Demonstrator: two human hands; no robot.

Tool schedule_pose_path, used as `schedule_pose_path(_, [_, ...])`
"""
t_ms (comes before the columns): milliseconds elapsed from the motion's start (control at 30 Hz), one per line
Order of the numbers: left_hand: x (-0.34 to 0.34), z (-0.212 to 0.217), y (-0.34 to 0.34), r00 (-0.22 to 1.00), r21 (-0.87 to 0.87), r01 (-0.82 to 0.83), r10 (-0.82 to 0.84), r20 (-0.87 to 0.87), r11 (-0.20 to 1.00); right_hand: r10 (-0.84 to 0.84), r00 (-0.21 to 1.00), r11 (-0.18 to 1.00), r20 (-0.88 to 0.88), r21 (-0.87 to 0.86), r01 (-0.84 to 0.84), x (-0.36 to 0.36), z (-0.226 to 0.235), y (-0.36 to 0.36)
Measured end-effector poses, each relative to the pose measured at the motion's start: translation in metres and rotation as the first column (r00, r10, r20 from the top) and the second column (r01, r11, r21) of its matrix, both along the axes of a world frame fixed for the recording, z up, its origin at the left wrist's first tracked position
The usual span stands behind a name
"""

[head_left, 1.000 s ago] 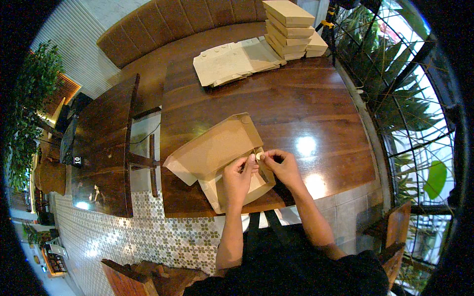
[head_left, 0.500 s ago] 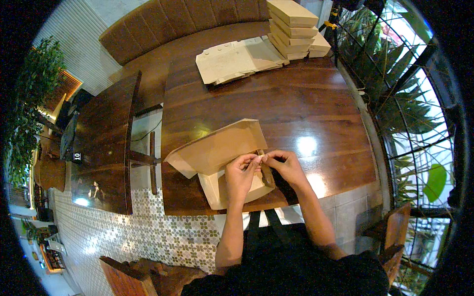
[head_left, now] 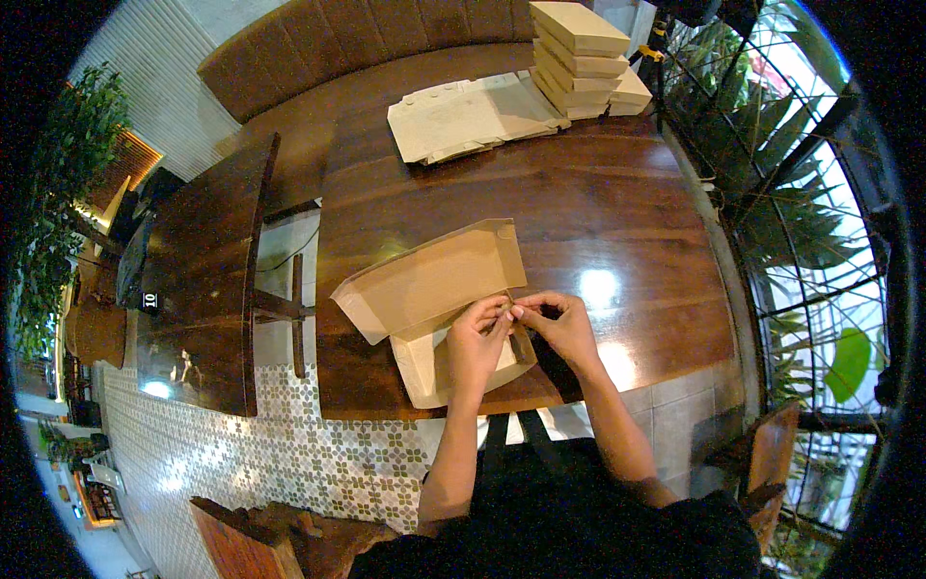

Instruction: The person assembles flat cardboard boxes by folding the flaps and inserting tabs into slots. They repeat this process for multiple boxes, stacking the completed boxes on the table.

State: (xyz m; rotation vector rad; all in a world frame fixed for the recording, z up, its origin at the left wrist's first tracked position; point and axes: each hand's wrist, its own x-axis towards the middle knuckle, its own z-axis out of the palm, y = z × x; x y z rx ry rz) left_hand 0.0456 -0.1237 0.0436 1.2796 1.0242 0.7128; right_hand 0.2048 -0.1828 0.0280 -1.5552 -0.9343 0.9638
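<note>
Carton box: an open brown cardboard box (head_left: 415, 372) stands in front of you, near the close edge of the bench; its lid (head_left: 434, 280) is raised and leans away from you, joined along the tray's far side
Box interior: plain brown card shows on the left part of the base; your hands cover much of the right part
Stacked boxes: a pile of brown cardboard boxes (head_left: 579, 58), lids down, rises at the far right of the bench; another box (head_left: 629, 95) sits just beside it on the right; their contents are hidden
Flat card: pale unfolded cardboard (head_left: 453, 121) lies left of the pile, close against it
Your left hand: the left hand (head_left: 479, 333) reaches over the tray, fingers curled, thumb and fingertips pinched on the box's right side
Your right hand: the right hand (head_left: 559, 328) meets it from the right, its tips pinched at the same spot; the exact bit of card between them is too small to tell
Bench: the glossy dark wood bench (head_left: 617, 193) carries all the card; bright reflections lie right of your hands
Room: a brown padded banquette (head_left: 367, 48) lies beyond; patterned floor tiles (head_left: 338, 463) show at lower left; black window bars (head_left: 873, 289) and leaves stand at right
</note>
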Motion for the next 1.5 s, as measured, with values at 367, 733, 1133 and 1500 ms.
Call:
schedule_pose_path(367, [-0.031, 0.024, -0.010, 0.989, 0.390, -0.030, 0.085, -0.125, 0.920, -0.194, 0.948, 0.981, 0.252, 0.030, 0.193, -0.013, 0.018, 0.001])
schedule_pose_path(733, [-0.079, 0.013, 0.032, 0.808, 0.354, -0.236, 0.385, -0.446, 0.905, -0.205, 0.905, 0.979, 0.373, 0.073, 0.192, 0.008, 0.021, 0.010])
schedule_pose_path(1133, [-0.076, 0.010, 0.035, 0.810, 0.371, -0.233, 0.390, -0.438, 0.899, -0.260, 0.900, 0.965, 0.351, 0.132, 0.227, 0.015, 0.006, 0.010])
schedule_pose_path(1500, [-0.094, 0.024, 0.068, 0.954, 0.264, -0.256, 0.287, -0.086, 0.930, -0.270, 0.958, 0.955, 0.101, 0.157, 0.252, 0.036, 0.010, 0.015])
